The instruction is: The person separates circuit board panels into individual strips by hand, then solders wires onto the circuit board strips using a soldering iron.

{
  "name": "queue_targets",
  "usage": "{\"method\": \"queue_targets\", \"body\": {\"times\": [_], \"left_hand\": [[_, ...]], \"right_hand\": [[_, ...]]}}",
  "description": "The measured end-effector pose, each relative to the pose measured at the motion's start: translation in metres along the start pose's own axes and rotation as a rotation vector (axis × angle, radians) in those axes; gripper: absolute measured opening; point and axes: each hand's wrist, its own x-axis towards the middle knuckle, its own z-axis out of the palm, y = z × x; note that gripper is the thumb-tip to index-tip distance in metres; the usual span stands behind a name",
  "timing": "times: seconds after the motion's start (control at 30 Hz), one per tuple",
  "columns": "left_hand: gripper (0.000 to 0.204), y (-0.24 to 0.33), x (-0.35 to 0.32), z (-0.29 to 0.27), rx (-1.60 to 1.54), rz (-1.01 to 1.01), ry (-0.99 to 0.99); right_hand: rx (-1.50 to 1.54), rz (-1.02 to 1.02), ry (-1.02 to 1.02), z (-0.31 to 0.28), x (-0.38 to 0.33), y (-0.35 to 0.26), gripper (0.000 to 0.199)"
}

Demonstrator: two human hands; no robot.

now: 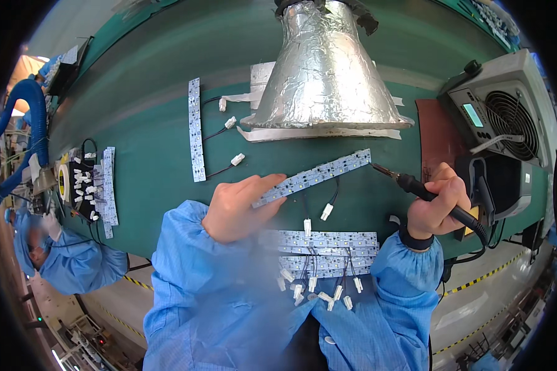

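Between the thumb and fingers of my left hand (244,207) is one end of a white LED circuit board strip (325,175), tilted up to the right. A dark lead with a white connector (327,212) hangs from it. My right hand (441,201) is closed round the black handle of a soldering iron (414,185). The iron's tip is close to the strip's right end; whether they touch I cannot tell. Below, several more LED strips (328,244) lie stacked at the table's near edge, their white connectors hanging toward me.
A foil-covered fume hood (328,71) stands at the back. Another LED strip (196,130) lies left of it, and a further stack of strips (108,191) sits far left. At right are a fan unit (504,114) and the iron's stand (476,185). A co-worker (74,260) is at lower left.
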Motion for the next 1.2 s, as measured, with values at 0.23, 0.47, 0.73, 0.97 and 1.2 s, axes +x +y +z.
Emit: {"method": "queue_targets", "body": {"times": [0.23,0.47,0.73,0.97,1.2], "left_hand": [[0.038,-0.001,0.000,0.001,0.000,0.017,0.006],[0.038,-0.001,0.000,0.001,0.000,0.011,0.001],[0.037,-0.001,-0.001,0.001,-0.006,0.003,-0.017],[0.039,0.002,0.001,-0.005,0.019,-0.009,-0.033],[0.036,0.015,-0.017,-0.035,-0.167,-0.245,-0.056]], "right_hand": [[-0.038,-0.020,0.015,0.001,0.000,0.000,0.040],[-0.049,-0.014,0.022,0.001,-0.002,0.001,0.040],[-0.057,-0.028,0.013,0.000,-0.002,0.001,0.040],[0.006,-0.003,0.256,0.002,0.010,0.004,0.041],[0.084,0.064,0.337,-0.003,0.013,0.006,0.041]]}}
